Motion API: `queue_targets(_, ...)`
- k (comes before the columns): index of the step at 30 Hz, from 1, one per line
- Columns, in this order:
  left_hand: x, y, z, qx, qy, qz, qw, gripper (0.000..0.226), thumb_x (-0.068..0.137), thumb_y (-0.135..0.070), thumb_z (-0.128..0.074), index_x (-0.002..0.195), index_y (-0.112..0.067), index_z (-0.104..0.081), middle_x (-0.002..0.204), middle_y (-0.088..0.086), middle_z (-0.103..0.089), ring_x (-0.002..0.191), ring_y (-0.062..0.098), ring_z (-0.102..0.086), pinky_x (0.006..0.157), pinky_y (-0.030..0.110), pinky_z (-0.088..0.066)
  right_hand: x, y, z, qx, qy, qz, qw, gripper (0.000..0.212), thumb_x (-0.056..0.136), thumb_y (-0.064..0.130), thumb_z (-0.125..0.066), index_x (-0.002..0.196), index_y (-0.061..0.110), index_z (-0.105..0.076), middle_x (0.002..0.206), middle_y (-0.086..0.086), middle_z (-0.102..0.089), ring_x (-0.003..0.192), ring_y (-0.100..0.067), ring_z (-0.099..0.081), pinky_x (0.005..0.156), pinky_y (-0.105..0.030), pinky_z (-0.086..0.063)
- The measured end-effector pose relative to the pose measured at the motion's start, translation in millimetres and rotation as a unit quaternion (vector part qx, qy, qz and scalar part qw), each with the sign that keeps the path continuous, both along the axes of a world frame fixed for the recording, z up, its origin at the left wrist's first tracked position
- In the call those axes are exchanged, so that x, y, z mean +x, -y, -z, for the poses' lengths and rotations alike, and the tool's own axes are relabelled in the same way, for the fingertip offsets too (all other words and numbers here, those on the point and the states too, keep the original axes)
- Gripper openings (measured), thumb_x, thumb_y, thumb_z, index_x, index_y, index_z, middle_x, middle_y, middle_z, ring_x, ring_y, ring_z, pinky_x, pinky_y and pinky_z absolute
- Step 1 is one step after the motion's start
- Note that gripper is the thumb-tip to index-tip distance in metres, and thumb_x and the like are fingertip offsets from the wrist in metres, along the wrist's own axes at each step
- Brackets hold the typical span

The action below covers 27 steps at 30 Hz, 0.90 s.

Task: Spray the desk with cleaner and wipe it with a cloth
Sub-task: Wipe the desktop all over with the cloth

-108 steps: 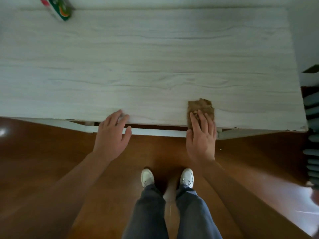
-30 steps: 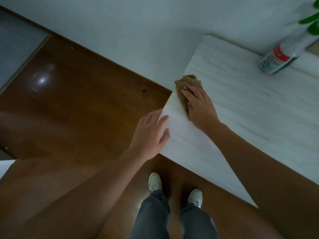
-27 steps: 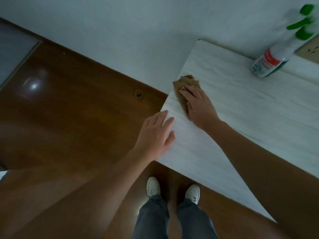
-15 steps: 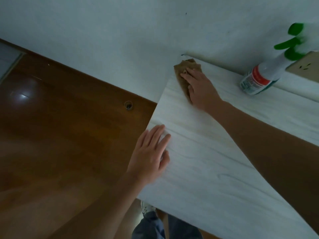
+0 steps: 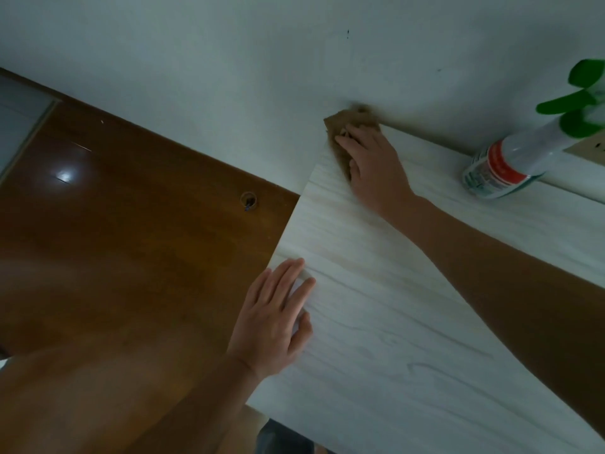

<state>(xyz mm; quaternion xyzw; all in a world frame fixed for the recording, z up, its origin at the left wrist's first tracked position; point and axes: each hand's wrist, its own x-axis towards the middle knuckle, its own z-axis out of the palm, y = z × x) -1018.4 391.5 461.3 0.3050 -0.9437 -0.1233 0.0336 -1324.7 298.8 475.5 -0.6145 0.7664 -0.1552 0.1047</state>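
The pale wood-grain desk [image 5: 409, 339] fills the right half of the view. A brown cloth [image 5: 347, 124] lies at its far left corner against the wall. My right hand [image 5: 373, 165] presses flat on the cloth with straight fingers, covering most of it. My left hand [image 5: 275, 319] rests flat on the desk's left edge, fingers spread and holding nothing. The spray bottle [image 5: 523, 158], white with a red band and green trigger, stands at the back of the desk to the right of the cloth.
A white wall [image 5: 262, 77] runs behind the desk. Brown wooden floor [image 5: 114, 240] lies to the left, with a small round socket [image 5: 248, 200] in it. A beige wall plate [image 5: 589, 149] sits behind the bottle.
My right hand has slid the cloth along the desk's left edge to the far corner by the wall. My left hand has stayed flat on the left edge. The view has tilted up.
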Motion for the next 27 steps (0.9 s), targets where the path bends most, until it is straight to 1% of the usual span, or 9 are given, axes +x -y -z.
queue_targets(3, -1, 1, -1, -0.004, 0.003, -0.002, 1.0, 0.05, 0.1, -0.037, -0.049, 0.146, -0.017, -0.052, 0.164, 0.01, -0.036, 0.156, 0.024, -0.026, 0.123, 0.049, -0.032, 15, -27, -4, 0.019, -0.011, -0.059, 0.998, 0.058, 0.09, 0.022, -0.028, 0.142, 0.012, -0.053, 0.15, -0.011, -0.047, 0.139, -0.032, -0.04, 0.12, -0.048, -0.027)
queue_targets(6, -1, 0, -2, -0.006, 0.01, -0.002, 1.0, 0.051, 0.099, -0.037, -0.05, 0.146, -0.018, -0.052, 0.164, 0.009, -0.035, 0.156, 0.023, -0.025, 0.124, 0.047, -0.03, 38, -62, -3, 0.028, 0.004, -0.073, 0.997, 0.056, 0.092, 0.023, -0.029, 0.143, 0.015, -0.051, 0.152, -0.008, -0.045, 0.141, -0.03, -0.038, 0.119, -0.05, -0.028)
queue_targets(10, -1, 2, -5, -0.008, 0.01, 0.002, 1.0, 0.051, 0.1, -0.037, -0.048, 0.147, -0.019, -0.05, 0.164, 0.01, -0.035, 0.156, 0.025, -0.026, 0.127, 0.043, -0.023, 73, -115, -1, 0.017, 0.027, -0.009, 0.999, 0.053, 0.094, 0.023, -0.032, 0.143, 0.016, -0.053, 0.151, -0.006, -0.047, 0.142, -0.027, -0.038, 0.121, -0.044, -0.026)
queue_targets(15, 0, 1, -3, -0.018, 0.013, 0.015, 1.0, 0.051, 0.101, -0.036, -0.048, 0.147, -0.016, -0.05, 0.164, 0.014, -0.036, 0.155, 0.029, -0.029, 0.125, 0.047, -0.026, 129, -163, -3, 0.0, 0.053, 0.112, 0.992, 0.052, 0.094, 0.019, -0.037, 0.144, 0.017, -0.051, 0.152, -0.005, -0.045, 0.145, -0.022, -0.032, 0.122, -0.043, -0.024)
queue_targets(18, 0, 2, -2, -0.02, 0.01, 0.015, 1.0, 0.052, 0.101, -0.037, -0.047, 0.148, -0.015, -0.049, 0.163, 0.015, -0.036, 0.154, 0.03, -0.03, 0.123, 0.049, -0.029, 144, -179, -6, 0.006, 0.061, 0.117, 0.991, 0.053, 0.093, 0.02, -0.038, 0.145, 0.017, -0.049, 0.153, -0.005, -0.045, 0.144, -0.021, -0.031, 0.122, -0.043, -0.025)
queue_targets(20, 0, 3, -3, -0.016, 0.013, 0.014, 1.0, 0.052, 0.102, -0.038, -0.045, 0.148, -0.015, -0.047, 0.164, 0.014, -0.035, 0.154, 0.03, -0.029, 0.124, 0.049, -0.029, 143, -187, -12, 0.011, 0.08, 0.115, 0.99, 0.056, 0.091, 0.016, -0.048, 0.147, 0.017, -0.046, 0.154, -0.004, -0.042, 0.144, -0.021, -0.033, 0.121, -0.041, -0.028)
queue_targets(22, 0, 2, -5, -0.007, 0.019, 0.013, 1.0, 0.052, 0.103, -0.039, -0.042, 0.149, -0.016, -0.044, 0.165, 0.013, -0.033, 0.155, 0.029, -0.026, 0.125, 0.049, -0.025, 140, -196, -23, 0.019, 0.099, 0.152, 0.983, 0.059, 0.09, 0.016, -0.058, 0.148, 0.019, -0.044, 0.153, -0.001, -0.042, 0.14, -0.02, -0.038, 0.116, -0.036, -0.034)
queue_targets(24, 1, 2, -6, 0.0, 0.021, 0.011, 1.0, 0.052, 0.102, -0.039, -0.042, 0.149, -0.016, -0.045, 0.165, 0.013, -0.032, 0.155, 0.028, -0.025, 0.126, 0.049, -0.024, 137, -203, -33, 0.024, 0.116, 0.228, 0.966, 0.054, 0.092, 0.024, -0.061, 0.144, 0.022, -0.047, 0.146, 0.003, -0.047, 0.132, -0.018, -0.045, 0.104, -0.033, -0.042)
queue_targets(27, 0, 2, -7, 0.002, 0.009, 0.01, 1.0, 0.051, 0.101, -0.037, -0.044, 0.147, -0.016, -0.048, 0.163, 0.013, -0.035, 0.154, 0.029, -0.028, 0.125, 0.048, -0.025, 130, -205, -41, 0.049, 0.162, 0.341, 0.925, 0.044, 0.093, 0.034, -0.062, 0.136, 0.027, -0.053, 0.123, 0.008, -0.06, 0.109, -0.014, -0.059, 0.087, -0.03, -0.049)
